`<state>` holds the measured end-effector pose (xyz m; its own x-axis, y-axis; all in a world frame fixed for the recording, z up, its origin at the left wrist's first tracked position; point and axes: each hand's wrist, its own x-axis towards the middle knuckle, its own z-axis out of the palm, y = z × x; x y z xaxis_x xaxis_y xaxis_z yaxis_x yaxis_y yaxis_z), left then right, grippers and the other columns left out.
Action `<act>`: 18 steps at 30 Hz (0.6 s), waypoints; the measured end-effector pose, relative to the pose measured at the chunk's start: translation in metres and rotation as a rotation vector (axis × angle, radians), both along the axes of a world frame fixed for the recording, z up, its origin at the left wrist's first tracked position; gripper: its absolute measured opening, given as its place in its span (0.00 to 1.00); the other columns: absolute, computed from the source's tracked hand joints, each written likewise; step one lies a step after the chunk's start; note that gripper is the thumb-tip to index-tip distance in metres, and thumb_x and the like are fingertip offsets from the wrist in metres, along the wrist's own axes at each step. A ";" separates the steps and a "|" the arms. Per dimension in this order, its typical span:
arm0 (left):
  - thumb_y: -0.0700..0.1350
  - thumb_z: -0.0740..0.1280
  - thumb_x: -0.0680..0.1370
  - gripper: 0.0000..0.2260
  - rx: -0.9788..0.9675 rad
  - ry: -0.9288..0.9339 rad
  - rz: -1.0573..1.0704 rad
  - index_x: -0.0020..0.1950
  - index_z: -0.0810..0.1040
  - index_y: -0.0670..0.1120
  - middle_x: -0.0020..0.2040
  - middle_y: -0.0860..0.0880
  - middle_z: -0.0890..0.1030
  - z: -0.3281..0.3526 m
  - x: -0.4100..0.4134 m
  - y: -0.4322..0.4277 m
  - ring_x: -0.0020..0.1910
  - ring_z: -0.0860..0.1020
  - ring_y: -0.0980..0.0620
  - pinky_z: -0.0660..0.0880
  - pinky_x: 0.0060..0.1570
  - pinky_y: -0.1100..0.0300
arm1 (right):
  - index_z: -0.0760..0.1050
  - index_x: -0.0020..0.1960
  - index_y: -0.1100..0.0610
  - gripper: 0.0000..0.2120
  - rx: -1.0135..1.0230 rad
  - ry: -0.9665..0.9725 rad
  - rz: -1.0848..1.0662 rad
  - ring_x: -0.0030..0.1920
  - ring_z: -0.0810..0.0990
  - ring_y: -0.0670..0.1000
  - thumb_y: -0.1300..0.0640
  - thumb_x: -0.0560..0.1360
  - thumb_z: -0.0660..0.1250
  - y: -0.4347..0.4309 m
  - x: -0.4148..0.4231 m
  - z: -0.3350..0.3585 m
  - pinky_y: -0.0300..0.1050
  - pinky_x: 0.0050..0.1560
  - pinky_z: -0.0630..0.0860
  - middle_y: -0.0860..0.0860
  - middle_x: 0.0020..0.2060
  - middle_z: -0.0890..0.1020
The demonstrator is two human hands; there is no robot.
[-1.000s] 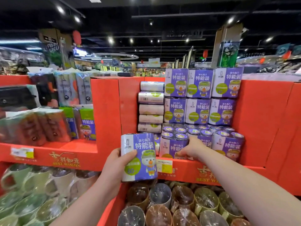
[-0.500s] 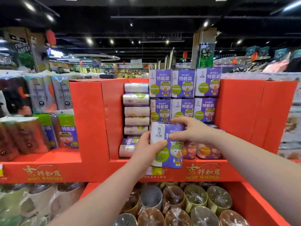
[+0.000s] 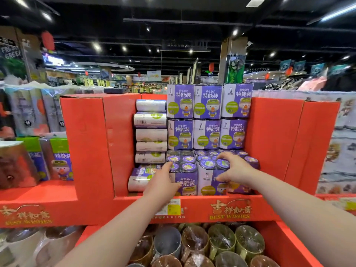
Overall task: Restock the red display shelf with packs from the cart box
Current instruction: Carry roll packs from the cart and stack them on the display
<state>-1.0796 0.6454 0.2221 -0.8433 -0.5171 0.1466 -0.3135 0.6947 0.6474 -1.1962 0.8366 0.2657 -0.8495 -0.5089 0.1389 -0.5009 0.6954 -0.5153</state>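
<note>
Purple-and-white pack (image 3: 185,182), duck mascot printed, stands on the red shelf (image 3: 212,204); left hand (image 3: 163,183) and right hand (image 3: 236,168) spread against it.

The display shelf (image 3: 92,147) is bright red with gold lettering along its front lip, the packs (image 3: 207,102) stacked in it are purple and white with lime-green circles and a white cartoon duck in a green cap, and the wrapped cups (image 3: 221,238) below are olive, brown and grey.
</note>
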 end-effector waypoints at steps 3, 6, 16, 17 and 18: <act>0.47 0.65 0.78 0.28 -0.068 0.013 0.036 0.75 0.59 0.58 0.61 0.49 0.74 -0.002 0.002 0.004 0.55 0.77 0.46 0.74 0.51 0.52 | 0.65 0.71 0.48 0.36 0.180 0.136 -0.076 0.65 0.72 0.55 0.47 0.67 0.76 -0.002 -0.002 -0.014 0.46 0.61 0.71 0.53 0.66 0.67; 0.48 0.65 0.78 0.27 -0.129 0.029 0.048 0.74 0.59 0.58 0.62 0.49 0.75 -0.004 0.002 0.005 0.57 0.77 0.46 0.74 0.51 0.52 | 0.64 0.68 0.51 0.34 0.266 0.205 -0.086 0.61 0.75 0.57 0.47 0.67 0.75 -0.006 0.000 -0.019 0.49 0.56 0.73 0.53 0.64 0.66; 0.49 0.63 0.79 0.27 -0.186 0.027 0.062 0.75 0.57 0.58 0.67 0.50 0.73 -0.007 -0.001 0.006 0.60 0.76 0.46 0.74 0.51 0.51 | 0.61 0.68 0.53 0.33 0.323 0.286 -0.123 0.62 0.72 0.57 0.46 0.69 0.72 -0.010 0.006 -0.026 0.50 0.49 0.73 0.54 0.64 0.65; 0.49 0.63 0.79 0.27 -0.183 0.024 0.059 0.75 0.56 0.58 0.69 0.51 0.72 -0.007 -0.001 0.006 0.62 0.75 0.47 0.73 0.51 0.51 | 0.61 0.68 0.53 0.33 0.330 0.287 -0.125 0.62 0.72 0.57 0.46 0.69 0.72 -0.009 0.007 -0.026 0.51 0.51 0.74 0.54 0.64 0.66; 0.49 0.64 0.79 0.28 -0.174 0.026 0.052 0.76 0.56 0.58 0.70 0.51 0.70 -0.007 0.000 0.007 0.63 0.75 0.47 0.73 0.51 0.52 | 0.61 0.68 0.53 0.33 0.336 0.289 -0.125 0.63 0.71 0.58 0.45 0.69 0.72 -0.009 0.009 -0.025 0.52 0.53 0.74 0.54 0.65 0.66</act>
<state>-1.0798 0.6519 0.2150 -0.8106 -0.5249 0.2595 -0.3365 0.7803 0.5271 -1.1870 0.8278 0.2412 -0.8580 -0.4625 0.2235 -0.4926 0.8642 -0.1025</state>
